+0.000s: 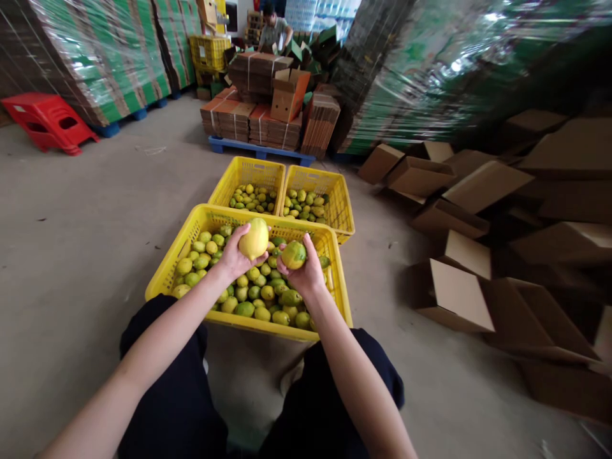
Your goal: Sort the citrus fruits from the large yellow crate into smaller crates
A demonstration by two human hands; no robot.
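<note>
My left hand [235, 256] is closed around a large yellow lemon [255, 238], held above the near crate. Just to its right, my right hand [308, 271] grips a smaller lemon [293, 255] with green and yellow patches. Beneath both hands stands a wide yellow plastic crate [160, 275] holding many loose lemons [245, 309], some yellow and some green. The hands and forearms hide part of the fruit in it.
Two smaller yellow crates [345, 197] with lemons stand behind. Open cardboard boxes [459, 296] lie to the right. A red stool [50, 121] is at left. Flattened cartons [229, 118] sit on a blue pallet [261, 152]; another person [275, 32] is beyond them.
</note>
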